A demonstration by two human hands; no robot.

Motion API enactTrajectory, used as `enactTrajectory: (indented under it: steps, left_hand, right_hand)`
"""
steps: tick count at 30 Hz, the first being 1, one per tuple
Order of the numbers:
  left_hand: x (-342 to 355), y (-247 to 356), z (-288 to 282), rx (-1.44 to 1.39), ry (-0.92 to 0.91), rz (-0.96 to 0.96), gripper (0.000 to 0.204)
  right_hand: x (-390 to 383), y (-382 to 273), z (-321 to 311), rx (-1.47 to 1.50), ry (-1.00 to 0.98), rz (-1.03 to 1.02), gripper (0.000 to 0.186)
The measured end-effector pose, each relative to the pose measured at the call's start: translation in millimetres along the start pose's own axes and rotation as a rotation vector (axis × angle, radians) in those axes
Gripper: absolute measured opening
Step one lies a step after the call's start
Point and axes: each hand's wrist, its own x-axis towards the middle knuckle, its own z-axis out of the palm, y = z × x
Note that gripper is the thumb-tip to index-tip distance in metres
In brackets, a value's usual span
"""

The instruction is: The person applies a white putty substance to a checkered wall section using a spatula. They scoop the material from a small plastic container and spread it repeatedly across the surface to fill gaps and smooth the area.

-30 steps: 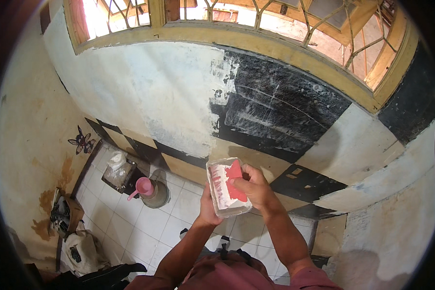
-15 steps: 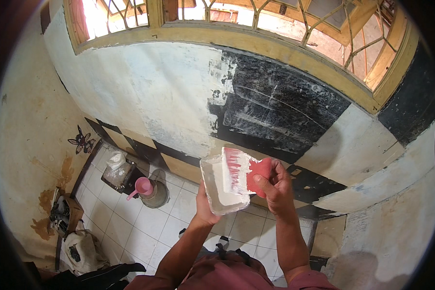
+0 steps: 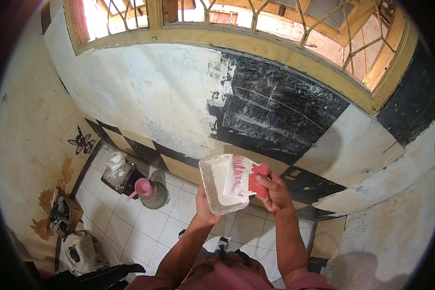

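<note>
From my end I have both hands a little below the centre of view, toward six o'clock. The left hand cups a shallow, translucent tray at the tray's seven o'clock, its palm against the side; most of the fingers are hidden underneath, so I can't tell how far they spread. The tray tilts slightly, its hollow facing me, and its rim is crusted with white.

At the tray's three o'clock, my right hand is closed narrow on a red scraper, thumb on top and the fingers curled behind the grip. The blade points to nine o'clock and lies over the tray's right half, streaked with white paste. Whether it touches the rim, I can't make out.

Out at two o'clock I see a scuffed black patch on the wall, under the yellow window frame. At eight o'clock, a pink dipper rests on a bucket on the tiled floor.
</note>
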Motion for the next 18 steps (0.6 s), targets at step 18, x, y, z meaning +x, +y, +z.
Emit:
enactTrajectory:
  steps: [18]
  left_hand:
    - [-10, 13, -5, -0.031, 0.01, 0.079, 0.058]
  right_hand:
    - [61, 9, -2, 0.296, -0.038, 0.06, 0.02]
